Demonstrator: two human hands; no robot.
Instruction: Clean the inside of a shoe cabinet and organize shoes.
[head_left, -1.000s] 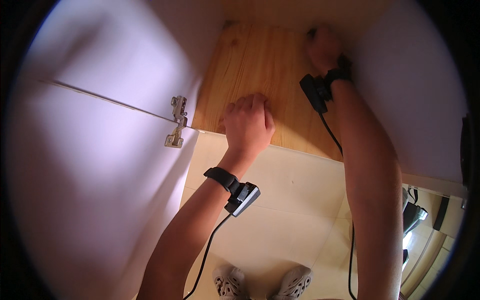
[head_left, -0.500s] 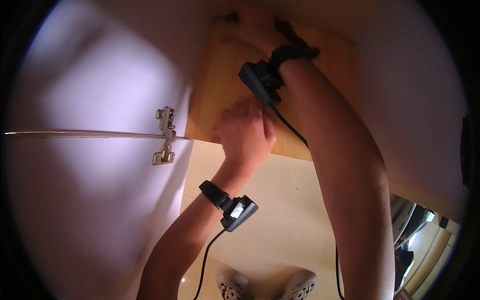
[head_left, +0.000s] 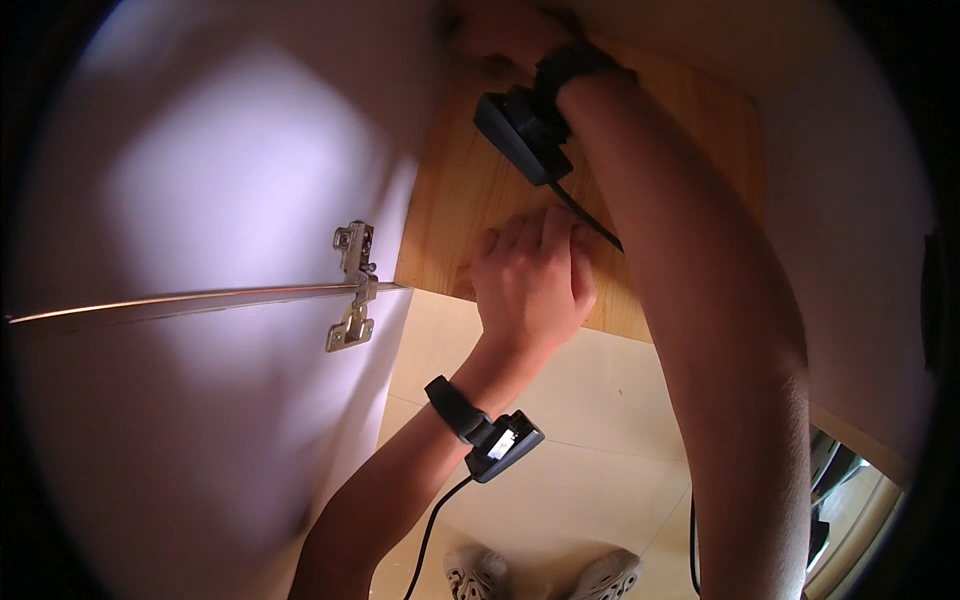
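Note:
My left hand (head_left: 532, 285) rests back-up on the front part of a wood-grain board (head_left: 450, 210) inside a cabinet. Its fingers lie on the board, the thumb apart to the right, and nothing shows in it. Far back in shadow, my right hand (head_left: 505, 35) reaches to the rear left corner of the same board. A dark, limp piece that looks like a cloth (head_left: 622, 72) shows beside that wrist, bunched under the hand; the right fingers are mostly lost in the dark. Each wrist carries a black strap with a small cabled box.
An open white door (head_left: 180, 430) stands on the left, joined to the cabinet's white side wall by a metal hinge (head_left: 352, 285). Another white panel (head_left: 850, 250) closes in the right. Below are the tiled floor (head_left: 600, 450), my clogs (head_left: 608, 575) and several items at lower right.
My right hand has slid deeper, up toward the back left corner, with the dark cloth. The whole view has shifted slightly; my left hand stays on the board's front part.

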